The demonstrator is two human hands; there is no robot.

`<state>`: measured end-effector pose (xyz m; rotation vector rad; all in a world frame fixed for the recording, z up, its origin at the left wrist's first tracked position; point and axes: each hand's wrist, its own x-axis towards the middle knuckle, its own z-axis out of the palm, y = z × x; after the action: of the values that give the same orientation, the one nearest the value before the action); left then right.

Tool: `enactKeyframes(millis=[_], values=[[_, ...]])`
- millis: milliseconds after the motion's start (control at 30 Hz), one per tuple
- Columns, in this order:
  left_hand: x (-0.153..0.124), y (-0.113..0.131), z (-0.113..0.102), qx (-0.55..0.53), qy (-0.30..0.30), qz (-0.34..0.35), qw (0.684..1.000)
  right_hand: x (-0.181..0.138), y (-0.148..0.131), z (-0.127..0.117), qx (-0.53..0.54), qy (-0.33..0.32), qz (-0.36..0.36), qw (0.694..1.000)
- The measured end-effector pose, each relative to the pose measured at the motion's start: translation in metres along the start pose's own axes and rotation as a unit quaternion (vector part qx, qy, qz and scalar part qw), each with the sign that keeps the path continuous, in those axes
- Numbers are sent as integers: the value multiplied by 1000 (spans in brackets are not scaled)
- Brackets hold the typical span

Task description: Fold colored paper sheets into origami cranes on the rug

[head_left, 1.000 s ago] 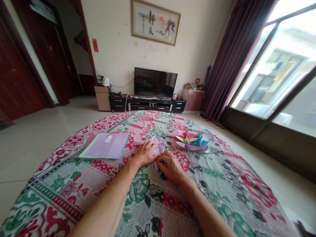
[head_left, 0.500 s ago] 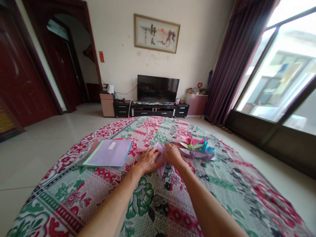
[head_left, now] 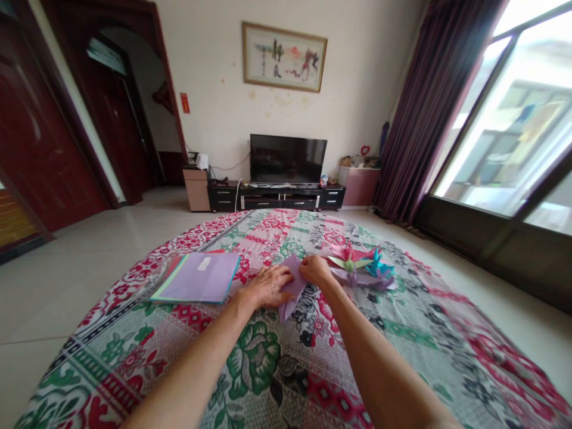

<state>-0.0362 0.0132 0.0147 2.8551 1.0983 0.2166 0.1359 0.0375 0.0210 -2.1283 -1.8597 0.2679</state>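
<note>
A piece of folded purple paper [head_left: 294, 286] with pointed ends lies on the patterned cloth in front of me. My left hand [head_left: 269, 286] rests on its left side, fingers and thumb spread apart and pressing it down. At the upper right edge of the paper, my right hand [head_left: 315, 269] is closed in a pinch on it; the fingertips are partly hidden. Several folded paper cranes [head_left: 351, 267] in pink, green, blue and purple sit together just right of my right hand. To the left lies a stack of coloured paper sheets [head_left: 208, 280], purple on top with a small white label.
The round table wears a floral tablecloth [head_left: 254, 363] in red, green and grey. Beyond it a television [head_left: 288, 159] stands on a low black cabinet [head_left: 268, 199]. A dark curtain [head_left: 411, 119] and a window are on the right, wooden doors on the left.
The purple paper has turned slightly and more of its surface shows. My right hand has shifted a little up and right along its edge. The left hand stays on the paper.
</note>
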Motion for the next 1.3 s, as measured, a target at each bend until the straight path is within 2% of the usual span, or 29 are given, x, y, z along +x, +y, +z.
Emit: enactKeyframes(millis=[200,300,367,433,567,633,800,967,1133,1300], values=[[9,0,-8,-1,-41,45,998,-19,3,-6,-20,25,6,999],[10,2,-9,-12,-48,44,998,-35,4,-6,-26,78,-17,996],[10,2,-8,-16,-48,34,998,-45,4,-4,-32,156,-115,981],[10,3,-6,-18,-48,31,998,-52,5,-2,-34,162,-180,970],[10,0,-1,-27,-46,20,998,-56,8,2,-15,179,-214,960],[10,-1,1,-35,-39,19,998,-54,10,6,11,175,-221,959],[7,-1,3,-78,6,55,995,-50,15,18,36,118,-224,967],[4,2,4,-100,47,44,993,-54,13,23,23,122,-250,960],[-1,2,6,-152,88,25,984,-59,10,23,2,127,-237,963],[-16,-4,12,-146,103,8,984,-63,8,23,-28,123,-231,965]])
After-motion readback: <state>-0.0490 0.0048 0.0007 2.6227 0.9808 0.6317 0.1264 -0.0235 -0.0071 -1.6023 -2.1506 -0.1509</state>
